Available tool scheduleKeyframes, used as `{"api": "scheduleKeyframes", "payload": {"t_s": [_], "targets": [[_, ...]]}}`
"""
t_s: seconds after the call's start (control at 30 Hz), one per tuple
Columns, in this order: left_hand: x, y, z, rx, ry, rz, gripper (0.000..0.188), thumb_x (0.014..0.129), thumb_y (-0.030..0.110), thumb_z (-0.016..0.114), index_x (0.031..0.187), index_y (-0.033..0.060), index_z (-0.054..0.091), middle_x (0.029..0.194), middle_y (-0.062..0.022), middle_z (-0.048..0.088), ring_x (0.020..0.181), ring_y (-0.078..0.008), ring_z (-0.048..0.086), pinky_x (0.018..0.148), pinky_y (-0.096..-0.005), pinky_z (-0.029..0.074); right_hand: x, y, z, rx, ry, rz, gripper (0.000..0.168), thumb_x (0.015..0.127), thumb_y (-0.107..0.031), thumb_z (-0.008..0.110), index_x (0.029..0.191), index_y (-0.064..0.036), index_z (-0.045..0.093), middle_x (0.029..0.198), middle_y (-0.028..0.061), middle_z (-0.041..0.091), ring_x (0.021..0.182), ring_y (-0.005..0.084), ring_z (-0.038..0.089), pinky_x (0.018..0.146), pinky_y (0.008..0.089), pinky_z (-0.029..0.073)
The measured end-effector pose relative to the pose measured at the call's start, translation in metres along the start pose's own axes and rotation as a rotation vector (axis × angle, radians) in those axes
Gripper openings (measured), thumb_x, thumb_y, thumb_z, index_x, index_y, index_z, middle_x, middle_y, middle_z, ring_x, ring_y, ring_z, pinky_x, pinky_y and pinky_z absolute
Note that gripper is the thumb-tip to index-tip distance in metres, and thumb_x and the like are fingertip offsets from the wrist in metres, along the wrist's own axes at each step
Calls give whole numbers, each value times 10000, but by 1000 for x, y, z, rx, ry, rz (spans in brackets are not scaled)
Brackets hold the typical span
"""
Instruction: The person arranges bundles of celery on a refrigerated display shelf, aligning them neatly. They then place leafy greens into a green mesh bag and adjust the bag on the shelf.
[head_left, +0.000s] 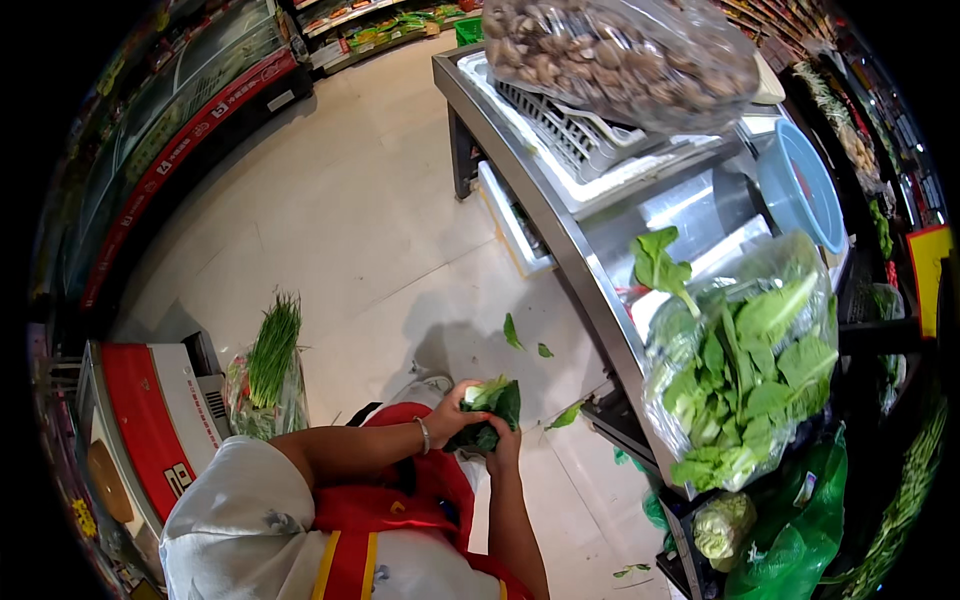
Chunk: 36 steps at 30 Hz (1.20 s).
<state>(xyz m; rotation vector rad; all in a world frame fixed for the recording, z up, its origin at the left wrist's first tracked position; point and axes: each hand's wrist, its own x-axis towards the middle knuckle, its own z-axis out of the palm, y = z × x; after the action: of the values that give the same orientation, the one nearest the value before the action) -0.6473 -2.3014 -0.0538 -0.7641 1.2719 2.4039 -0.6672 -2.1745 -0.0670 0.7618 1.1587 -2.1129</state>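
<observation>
A bunch of dark leafy greens (507, 401) with a pale stalk end is held between my two hands, in front of the red apron. My left hand (450, 420), with a bracelet at the wrist, grips its left side near the stalks. Around the lower right of the leaves closes my right hand (505, 444). To the right, a clear plastic bag of leafy greens (750, 375) lies at the near end of the stainless steel table (570, 277). One loose green leaf (660, 262) rests beside that bag.
On the table are a clear bag of mushrooms (622, 60), a white plastic basket (577, 135) and a light blue basin (799, 184). Loose leaves (564, 417) lie on the floor. Bagged green stalks (274, 360) stand at left, near a red-and-white freezer (150, 405).
</observation>
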Motion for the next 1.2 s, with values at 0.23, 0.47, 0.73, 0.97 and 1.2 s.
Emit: {"api": "scheduleKeyframes", "payload": {"t_s": [0.23, 0.47, 0.73, 0.97, 1.2], "targets": [[143, -8, -126, 30, 173, 29, 434, 728, -82, 581, 1109, 85, 458, 981, -57, 556, 930, -181, 539, 799, -327, 472, 34, 42, 9, -108, 88, -80, 580, 863, -236, 502, 1353, -82, 232, 1334, 111, 324, 1228, 233, 309, 1001, 418, 259], [391, 110, -103, 99, 227, -19, 1059, 682, 487, 670, 1334, 205, -115, 1223, -168, 424, 1024, -353, 495, 748, -563, 425, -32, 72, -88, -47, 584, -32, 532, 864, -237, 491, 1305, -19, 288, 1295, 171, 368, 1174, 288, 385, 966, 428, 343], [316, 24, -31, 1206, -634, 257, 208, 770, 173, 605, 901, 12, 591, 845, -36, 628, 781, -158, 584, 731, -296, 459, -92, 81, -103, 37, 801, -30, 428, 829, -118, 516, 1220, 12, 401, 1200, 149, 457, 1070, 259, 490, 879, 383, 437], [182, 166, 162, 586, -502, 415, 155, 833, 87, 533, 719, -14, 557, 638, -22, 585, 618, -85, 555, 611, -234, 451, -135, 100, -121, 160, 782, -92, 356, 810, -83, 558, 1142, 18, 480, 1096, 120, 532, 955, 243, 562, 794, 347, 490], [92, 85, 229, 963, -763, 892, 206, 757, 10, 582, 959, 32, 551, 1048, -115, 510, 833, -192, 532, 676, -272, 452, -183, 163, -162, -78, 996, -110, 358, 764, -112, 634, 1098, -17, 548, 928, 115, 615, 803, 163, 592, 695, 269, 485]]}}
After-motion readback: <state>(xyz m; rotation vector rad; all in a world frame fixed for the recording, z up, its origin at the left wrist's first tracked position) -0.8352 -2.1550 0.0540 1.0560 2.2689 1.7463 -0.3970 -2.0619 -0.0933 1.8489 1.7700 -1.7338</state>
